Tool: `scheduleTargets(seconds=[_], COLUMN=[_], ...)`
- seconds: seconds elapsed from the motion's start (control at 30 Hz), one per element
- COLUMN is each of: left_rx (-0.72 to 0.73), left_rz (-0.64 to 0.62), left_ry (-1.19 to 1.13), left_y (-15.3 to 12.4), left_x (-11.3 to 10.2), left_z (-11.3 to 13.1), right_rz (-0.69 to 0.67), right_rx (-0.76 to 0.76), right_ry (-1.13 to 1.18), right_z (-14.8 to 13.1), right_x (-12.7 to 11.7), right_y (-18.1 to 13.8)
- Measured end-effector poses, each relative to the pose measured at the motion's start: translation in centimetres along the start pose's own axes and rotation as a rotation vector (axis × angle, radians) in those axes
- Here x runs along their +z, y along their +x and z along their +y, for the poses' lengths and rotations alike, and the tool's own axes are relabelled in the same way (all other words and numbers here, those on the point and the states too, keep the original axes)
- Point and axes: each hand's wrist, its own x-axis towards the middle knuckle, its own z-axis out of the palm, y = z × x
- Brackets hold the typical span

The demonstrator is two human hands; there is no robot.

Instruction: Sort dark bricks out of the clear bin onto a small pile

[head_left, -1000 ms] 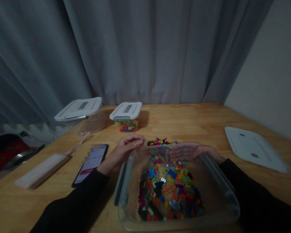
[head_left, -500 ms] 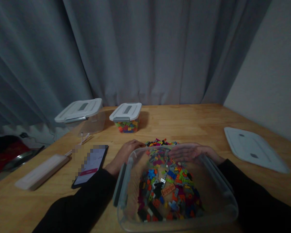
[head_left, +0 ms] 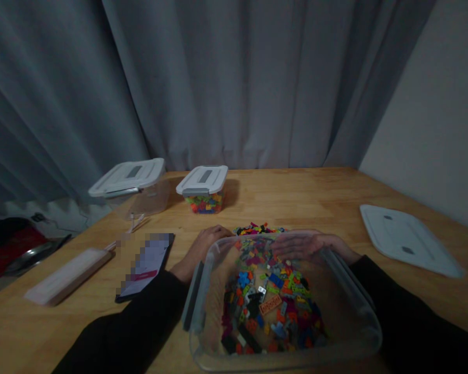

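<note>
Close in front of me stands a clear plastic bin (head_left: 351,311), lidless, with toy building bricks (head_left: 271,304) of many colours strewn over its floor. Beyond its far wall, a pile of small bricks (head_left: 259,228) lies on the table. My left hand (head_left: 206,243) rests on the tabletop at the pile's left side, fingers extended toward it and partly hidden by the bin. To the pile's right, my right hand (head_left: 314,244) is stretched flat with its palm turned up or inward, seen partly through the clear wall. Neither hand shows a brick in its grasp.
A small lidded box of bricks (head_left: 203,195) and a larger lidded clear box (head_left: 134,182) stand at the back left. A phone (head_left: 150,265) and a pale oblong case with a cable (head_left: 68,275) lie at left. A white lid (head_left: 407,236) lies at right.
</note>
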Motion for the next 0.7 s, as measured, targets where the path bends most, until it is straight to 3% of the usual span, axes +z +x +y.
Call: scheduleTargets(seconds=[0.4, 0.7], left_rx=[-0.048, -0.235], left_rz=[-0.013, 0.121], left_ry=[-0.046, -0.271], left_y=[0.2, 0.6], left_x=[-0.9, -2.5], left_z=[0.2, 3.3], right_rz=[-0.033, -0.045], right_rx=[-0.02, 0.012], right_ry=[0.009, -0.008], right_z=[0.0, 0.1], right_x=[-0.1, -0.8], right_y=[0.0, 0.1])
